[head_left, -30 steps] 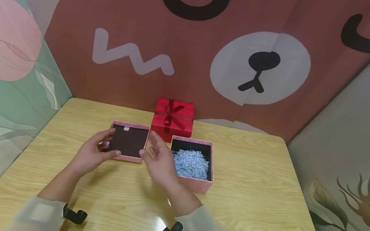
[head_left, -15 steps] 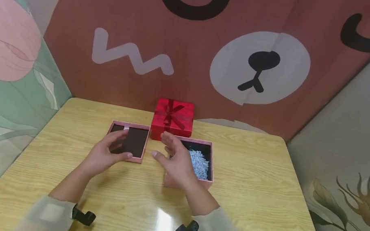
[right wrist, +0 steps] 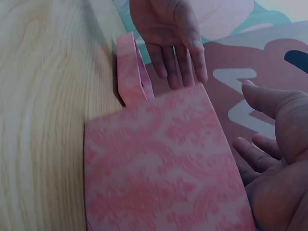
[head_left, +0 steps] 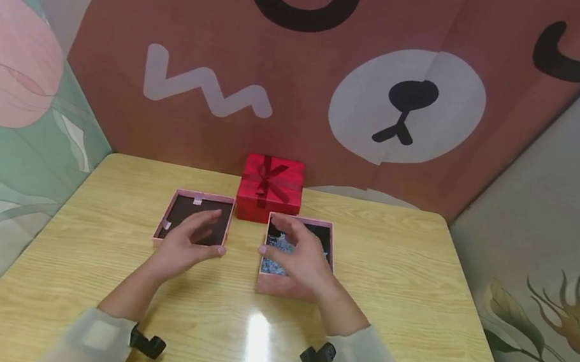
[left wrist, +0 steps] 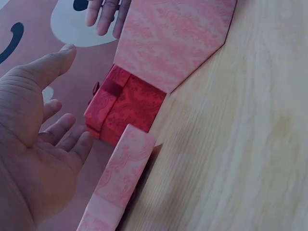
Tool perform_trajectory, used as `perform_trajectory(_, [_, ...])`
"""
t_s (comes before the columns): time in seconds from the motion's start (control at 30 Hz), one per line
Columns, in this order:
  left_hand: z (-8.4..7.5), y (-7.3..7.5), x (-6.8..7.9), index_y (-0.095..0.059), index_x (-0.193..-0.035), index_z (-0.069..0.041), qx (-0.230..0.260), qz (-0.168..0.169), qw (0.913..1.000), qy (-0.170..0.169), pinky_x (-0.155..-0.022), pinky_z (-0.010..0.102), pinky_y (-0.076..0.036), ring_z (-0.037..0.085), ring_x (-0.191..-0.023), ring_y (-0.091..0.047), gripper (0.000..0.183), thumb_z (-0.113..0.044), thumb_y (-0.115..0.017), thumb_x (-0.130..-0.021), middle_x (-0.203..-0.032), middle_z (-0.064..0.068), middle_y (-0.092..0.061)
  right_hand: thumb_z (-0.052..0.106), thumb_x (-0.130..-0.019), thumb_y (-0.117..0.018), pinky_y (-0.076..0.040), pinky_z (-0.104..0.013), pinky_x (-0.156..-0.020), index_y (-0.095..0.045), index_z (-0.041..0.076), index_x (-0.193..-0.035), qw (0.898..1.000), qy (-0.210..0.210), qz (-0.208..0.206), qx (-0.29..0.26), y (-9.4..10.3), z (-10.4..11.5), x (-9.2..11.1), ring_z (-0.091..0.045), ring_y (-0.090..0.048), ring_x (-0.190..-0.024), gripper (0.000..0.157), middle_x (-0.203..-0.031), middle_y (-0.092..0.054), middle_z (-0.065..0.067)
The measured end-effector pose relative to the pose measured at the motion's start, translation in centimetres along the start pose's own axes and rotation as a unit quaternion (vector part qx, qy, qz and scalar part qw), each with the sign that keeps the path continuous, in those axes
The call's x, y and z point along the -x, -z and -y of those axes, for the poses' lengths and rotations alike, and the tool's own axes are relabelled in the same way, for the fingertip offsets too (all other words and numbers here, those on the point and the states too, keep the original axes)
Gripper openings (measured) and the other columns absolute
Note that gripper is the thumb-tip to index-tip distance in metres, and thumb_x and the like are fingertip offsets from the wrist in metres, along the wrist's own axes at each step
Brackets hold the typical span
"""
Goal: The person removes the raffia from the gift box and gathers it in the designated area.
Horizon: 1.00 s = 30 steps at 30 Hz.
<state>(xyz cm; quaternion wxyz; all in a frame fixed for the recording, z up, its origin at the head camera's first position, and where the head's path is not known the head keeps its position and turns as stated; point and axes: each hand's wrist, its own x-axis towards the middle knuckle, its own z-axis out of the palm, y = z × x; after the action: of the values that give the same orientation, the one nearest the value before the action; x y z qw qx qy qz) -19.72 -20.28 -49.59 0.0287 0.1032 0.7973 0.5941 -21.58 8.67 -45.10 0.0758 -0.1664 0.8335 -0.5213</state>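
Note:
My left hand (head_left: 180,255) hovers over the pink, dark-lined box lid (head_left: 158,241), which lies inside up on the table. Its fingers are relaxed, thumb apart, with nothing in them. To the right, my right hand (head_left: 310,265) is over the open pink box (head_left: 285,287), thumb and fingers spread and holding nothing. Blue shredded paper (head_left: 272,265) fills part of that box, partly hidden by the hand. In the left wrist view the patterned side of the pink box (left wrist: 178,38) stands beyond my palm. The right wrist view shows my left hand (right wrist: 166,36) behind the lid (right wrist: 130,70).
A red gift box (head_left: 277,204) with a dark red ribbon bow stands behind the lid and the pink box, near the wall. The wooden table (head_left: 392,328) meets a printed bear wall at the back, with floral panels on either side.
Both hands have moved to the right, the left across the lid and the right from the gap between lid and box to over the box. The lid's left edge shows again.

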Motion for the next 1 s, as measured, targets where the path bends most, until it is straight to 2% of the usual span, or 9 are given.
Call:
perform_trajectory(0.07, [0.1, -0.3, 0.0, -0.047, -0.156, -0.018, 0.010, 0.007, 0.9999, 0.000, -0.108, 0.045, -0.050, 0.039, -0.145, -0.043, 0.083, -0.021, -0.089, -0.085, -0.160, 0.008, -0.039, 0.035, -0.087, -0.086, -0.043, -0.042, -0.116, -0.055, 0.023, -0.149, 1.000, 0.011, 0.001, 0.024, 0.5, -0.3, -0.1, -0.016, -0.053, -0.136, 0.071, -0.145, -0.060, 0.005])
perform_trajectory(0.13, [0.2, -0.7, -0.1, -0.047, -0.156, -0.020, 0.019, 0.015, 0.9997, 0.002, -0.103, 0.042, -0.053, 0.040, -0.145, -0.043, 0.083, -0.024, -0.089, -0.085, -0.160, 0.007, -0.039, 0.032, -0.087, -0.086, -0.043, -0.046, -0.116, -0.055, 0.020, -0.149, 0.999, 0.024, 0.001, 0.040, 0.9, -0.7, -0.1, -0.019, -0.054, -0.136, 0.071, -0.145, -0.060, 0.003])
perform_trajectory(0.27, [0.1, -1.5, -0.4, -0.046, -0.157, -0.023, 0.041, 0.032, 0.9986, 0.004, -0.101, 0.040, -0.055, 0.043, -0.146, -0.041, 0.081, -0.026, -0.087, -0.087, -0.161, 0.008, -0.037, 0.031, -0.086, -0.087, -0.044, -0.051, -0.115, -0.055, 0.018, -0.149, 0.997, 0.018, -0.002, 0.077, 1.7, -1.1, -0.1, -0.023, -0.055, -0.136, 0.072, -0.143, -0.062, 0.001])
perform_trajectory(0.5, [-0.3, -3.1, -0.9, -0.046, -0.157, -0.024, 0.039, 0.047, 0.9981, 0.007, -0.113, 0.054, -0.043, 0.042, -0.147, -0.039, 0.083, -0.030, -0.088, -0.085, -0.160, 0.003, -0.038, 0.030, -0.085, -0.088, -0.043, -0.051, -0.116, -0.055, 0.011, -0.149, 0.993, 0.001, 0.006, 0.122, 2.5, -1.1, -0.2, -0.028, -0.053, -0.137, 0.074, -0.145, -0.061, -0.006])
perform_trajectory(0.73, [-0.5, -5.0, -1.6, -0.050, -0.154, -0.030, 0.046, 0.068, 0.9963, -0.025, -0.115, 0.052, -0.041, 0.034, -0.147, -0.039, 0.078, -0.023, -0.087, -0.086, -0.159, 0.001, -0.038, 0.035, -0.084, -0.088, -0.041, -0.050, -0.117, -0.051, 0.015, -0.152, 0.986, -0.025, 0.020, 0.166, 2.4, -1.9, -0.9, -0.028, -0.051, -0.139, 0.080, -0.149, -0.057, -0.005])
perform_trajectory(1.0, [-0.4, -6.8, -1.9, -0.049, -0.155, -0.018, 0.045, 0.082, 0.9947, -0.043, -0.115, 0.052, -0.041, 0.036, -0.146, -0.040, 0.079, -0.016, -0.087, -0.086, -0.158, 0.002, -0.038, 0.039, -0.082, -0.088, -0.039, -0.051, -0.118, -0.049, 0.008, -0.154, 0.979, -0.025, 0.043, 0.199, 2.3, -2.3, -1.7, -0.030, -0.045, -0.144, 0.088, -0.154, -0.051, -0.010])
